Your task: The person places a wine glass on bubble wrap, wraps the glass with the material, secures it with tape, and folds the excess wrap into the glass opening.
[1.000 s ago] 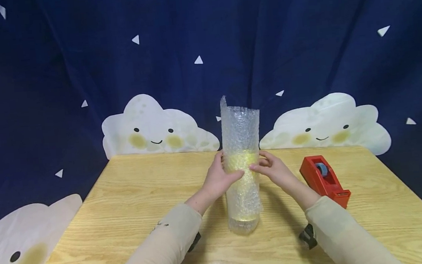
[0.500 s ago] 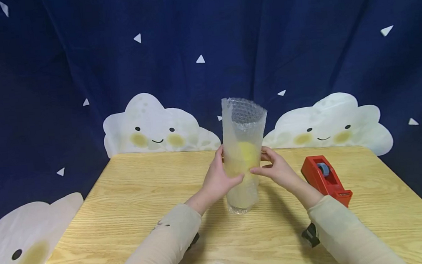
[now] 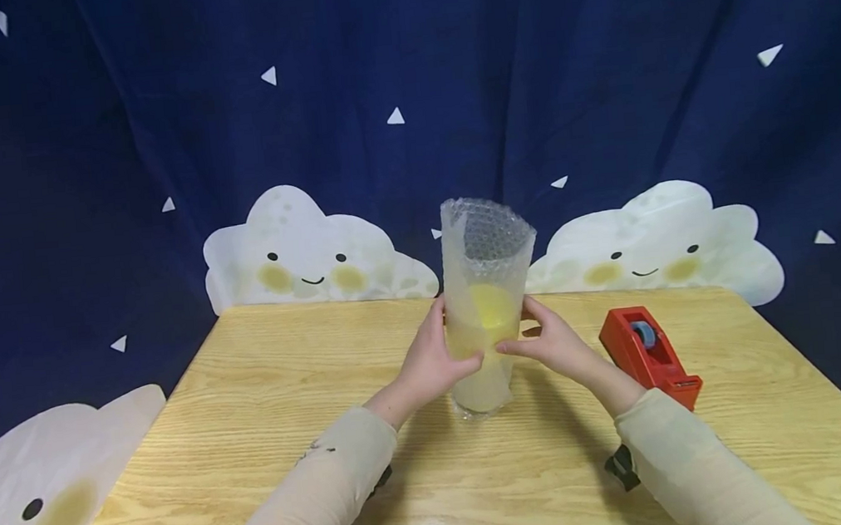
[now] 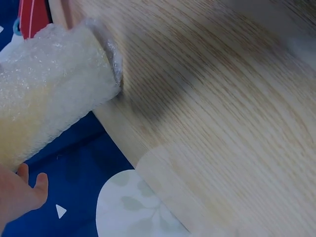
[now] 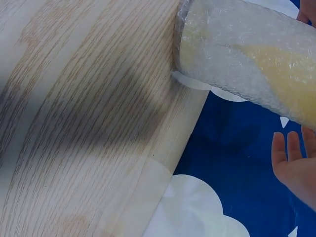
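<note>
A tall tube of clear bubble wrap (image 3: 490, 252) stands tilted over the middle of the table, its open top turned toward me. Something yellow shows through the wrap; its kind is hidden. My left hand (image 3: 432, 360) grips the tube's left side, thumb across the front. From the right side my right hand (image 3: 557, 345) holds it too, its thumb close to the other. The left wrist view has the wrapped tube (image 4: 59, 79) above the left fingers (image 4: 41, 186). In the right wrist view, the right fingers (image 5: 279, 147) lie beside it. I cannot tell whether its lower end touches the table.
A red tape dispenser (image 3: 646, 355) with a blue roll stands on the wooden table (image 3: 294, 365), right of the tube. Behind the table's far edge hangs a dark blue curtain (image 3: 341, 44) with white clouds and triangles. Dark wrist camera pieces (image 3: 622, 467) show under the sleeves.
The tube's lower end has swung away from me and its top has tipped toward me, so the opening now shows. Both hands have kept their hold on it.
</note>
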Available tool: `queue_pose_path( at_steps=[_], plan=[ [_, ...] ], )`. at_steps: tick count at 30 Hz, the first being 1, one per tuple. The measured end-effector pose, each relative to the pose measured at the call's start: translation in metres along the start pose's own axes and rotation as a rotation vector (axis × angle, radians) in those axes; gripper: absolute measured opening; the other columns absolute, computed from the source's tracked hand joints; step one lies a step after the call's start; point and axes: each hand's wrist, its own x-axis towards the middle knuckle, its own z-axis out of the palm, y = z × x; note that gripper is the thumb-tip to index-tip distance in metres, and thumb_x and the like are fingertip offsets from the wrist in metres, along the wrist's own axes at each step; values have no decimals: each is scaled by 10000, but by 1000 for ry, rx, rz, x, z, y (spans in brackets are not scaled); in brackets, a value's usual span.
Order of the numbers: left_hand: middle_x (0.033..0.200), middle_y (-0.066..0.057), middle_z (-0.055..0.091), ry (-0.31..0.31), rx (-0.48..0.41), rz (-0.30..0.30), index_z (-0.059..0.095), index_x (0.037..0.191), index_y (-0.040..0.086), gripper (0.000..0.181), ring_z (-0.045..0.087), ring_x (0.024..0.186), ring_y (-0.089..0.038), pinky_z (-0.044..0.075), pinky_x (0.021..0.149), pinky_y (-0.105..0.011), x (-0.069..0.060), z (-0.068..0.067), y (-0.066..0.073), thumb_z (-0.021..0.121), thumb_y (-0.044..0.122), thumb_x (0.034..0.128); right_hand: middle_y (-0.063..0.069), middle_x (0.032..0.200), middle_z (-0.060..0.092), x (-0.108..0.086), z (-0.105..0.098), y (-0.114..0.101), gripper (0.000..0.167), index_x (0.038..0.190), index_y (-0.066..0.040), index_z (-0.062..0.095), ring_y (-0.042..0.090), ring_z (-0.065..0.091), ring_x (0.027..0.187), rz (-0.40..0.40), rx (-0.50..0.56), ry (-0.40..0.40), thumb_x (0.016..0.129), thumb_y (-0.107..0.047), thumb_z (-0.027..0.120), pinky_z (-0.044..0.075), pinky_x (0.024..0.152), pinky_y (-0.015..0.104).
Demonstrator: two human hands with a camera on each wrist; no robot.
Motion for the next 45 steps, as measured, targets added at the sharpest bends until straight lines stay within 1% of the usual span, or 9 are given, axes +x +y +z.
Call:
queue_pose_path(
  at_steps=[9, 14, 17, 27, 33, 36, 38, 40, 45],
  plan=[
    [1395, -131, 411, -4, -7, -5, 144, 1479, 87, 925, 447, 1247, -268, 412, 1016, -422, -1, 0, 1, 717, 222, 766, 207, 1370, 461, 1, -2, -1, 698, 1393, -31, 369, 360, 424, 1238, 18, 3, -14, 798, -135, 720, 397, 989, 543],
    [1505, -170, 271, 9, 14, 19, 5, 1499, 85, 1033, 367, 1334, -307, 368, 1071, -433, -2, 0, 4, 720, 205, 764, 203, 1385, 451, 2, -4, -1, 698, 1400, -39, 360, 367, 419, 1254, 25, 2, -35, 807, -143, 713, 400, 990, 537],
    [1530, -150, 226, 12, 41, 46, -36, 1502, 131, 1054, 361, 1338, -316, 380, 1058, -447, -3, 0, 5, 721, 204, 773, 199, 1390, 443, 2, -5, 1, 696, 1405, -44, 353, 369, 412, 1261, 29, 5, -43, 813, -145, 706, 400, 992, 536],
    [1461, -135, 328, 11, 92, 69, 123, 1488, 131, 940, 420, 1287, -294, 399, 1038, -438, -4, -3, 6, 730, 230, 777, 189, 1349, 471, 2, -5, 0, 679, 1404, -57, 357, 356, 438, 1226, 24, 17, -59, 825, -155, 699, 422, 973, 517],
    [1395, -139, 392, 14, 125, 95, 272, 1437, 142, 816, 463, 1239, -298, 409, 1027, -437, -4, -4, 7, 736, 223, 771, 193, 1313, 490, 2, -5, 2, 660, 1394, -51, 362, 341, 478, 1173, 32, 31, -69, 830, -140, 692, 489, 893, 377],
    [1377, -136, 407, 11, 150, 85, 328, 1407, 145, 770, 481, 1218, -299, 417, 1021, -432, -3, -5, 8, 742, 232, 764, 205, 1297, 489, 2, -6, 2, 672, 1401, -44, 344, 342, 504, 1138, 38, 51, -83, 831, -133, 689, 503, 850, 317],
    [1369, -132, 411, 4, 157, 72, 347, 1396, 146, 750, 487, 1210, -297, 421, 1015, -431, -3, -6, 10, 740, 239, 765, 219, 1302, 477, 2, -7, 1, 694, 1415, -38, 318, 360, 519, 1122, 45, 67, -103, 835, -139, 686, 510, 850, 332],
    [1364, -129, 411, -6, 160, 56, 355, 1391, 148, 741, 492, 1203, -297, 424, 1010, -430, -3, -7, 11, 740, 244, 765, 234, 1331, 448, 2, -9, -1, 710, 1438, -35, 279, 377, 488, 1165, 56, 91, -130, 854, -159, 663, 491, 905, 400],
    [1365, -125, 401, -22, 151, 37, 359, 1385, 153, 725, 492, 1202, -293, 430, 1005, -425, -2, -8, 12, 733, 247, 771, 283, 1446, 305, 2, -13, -6, 625, 1465, 22, 190, 401, 289, 1323, 116, 212, -153, 988, -329, 386, 275, 1070, 582]
  ],
)
